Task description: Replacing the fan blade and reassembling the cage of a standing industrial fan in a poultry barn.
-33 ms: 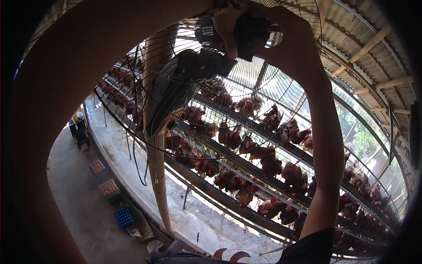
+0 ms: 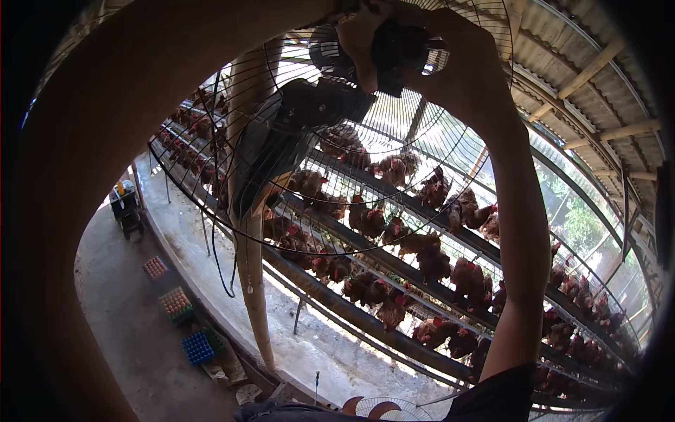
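Both hands (image 2: 422, 49) unmoved on the fan hub (image 2: 397, 46)

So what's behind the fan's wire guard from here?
Through the wire guard show the dark fan blades, a wooden post and rows of brown hens in cages. The right hand grips the dark hub, covering its centre; the left hand is hidden.

Bright backlit daylight through the roof (image 2: 598, 91), silhouetted dim foreground, heavy fisheye bending, black vignetted corners.
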Action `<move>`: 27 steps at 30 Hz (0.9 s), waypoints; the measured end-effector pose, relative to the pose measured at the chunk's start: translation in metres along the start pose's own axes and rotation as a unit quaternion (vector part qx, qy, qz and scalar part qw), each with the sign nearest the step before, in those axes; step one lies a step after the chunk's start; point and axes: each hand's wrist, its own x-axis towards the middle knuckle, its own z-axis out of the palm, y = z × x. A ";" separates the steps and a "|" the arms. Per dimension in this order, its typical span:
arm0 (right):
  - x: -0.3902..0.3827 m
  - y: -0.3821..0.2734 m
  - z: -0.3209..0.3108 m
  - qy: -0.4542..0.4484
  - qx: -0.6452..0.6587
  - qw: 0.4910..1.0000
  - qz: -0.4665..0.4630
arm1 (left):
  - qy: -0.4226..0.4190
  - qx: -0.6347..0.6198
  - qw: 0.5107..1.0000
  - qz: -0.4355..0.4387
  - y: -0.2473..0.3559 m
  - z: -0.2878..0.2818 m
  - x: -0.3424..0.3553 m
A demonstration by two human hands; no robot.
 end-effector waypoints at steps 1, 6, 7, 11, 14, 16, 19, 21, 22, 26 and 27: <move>-0.001 -0.002 0.006 -0.010 -0.021 1.000 0.004 | -0.006 -0.002 1.000 0.003 0.002 0.006 -0.001; 0.001 -0.006 0.002 -0.020 0.035 0.998 0.042 | 0.078 0.029 0.996 0.002 0.003 0.004 0.001; 0.002 -0.007 0.000 -0.018 0.026 0.999 0.040 | 0.095 0.037 0.995 0.001 0.002 0.003 0.000; 0.011 -0.004 0.006 0.001 0.069 0.998 -0.007 | 0.149 0.074 0.986 -0.001 -0.007 -0.004 -0.009; 0.002 0.001 0.001 -0.031 0.025 0.999 0.028 | 0.211 0.071 0.975 -0.008 0.008 0.016 0.004; -0.001 -0.005 0.000 -0.026 0.030 0.999 0.022 | 0.244 0.080 0.966 -0.012 0.012 0.021 0.006; 0.004 -0.008 0.003 -0.018 0.012 0.999 -0.025 | 0.284 0.106 0.953 -0.014 0.006 0.019 0.003; 0.007 -0.001 0.009 -0.025 -0.016 0.998 -0.062 | 0.313 0.120 0.942 -0.014 0.005 0.019 0.004; 0.006 0.008 0.014 -0.001 0.057 0.998 -0.035 | 0.326 0.128 0.937 -0.014 0.003 0.017 0.003; 0.002 0.006 0.014 0.002 0.102 0.995 0.012 | 0.345 0.134 0.929 -0.016 0.008 0.039 -0.008; 0.001 -0.001 0.009 0.000 0.101 0.995 0.014 | 0.336 0.127 0.933 -0.017 0.010 0.041 -0.007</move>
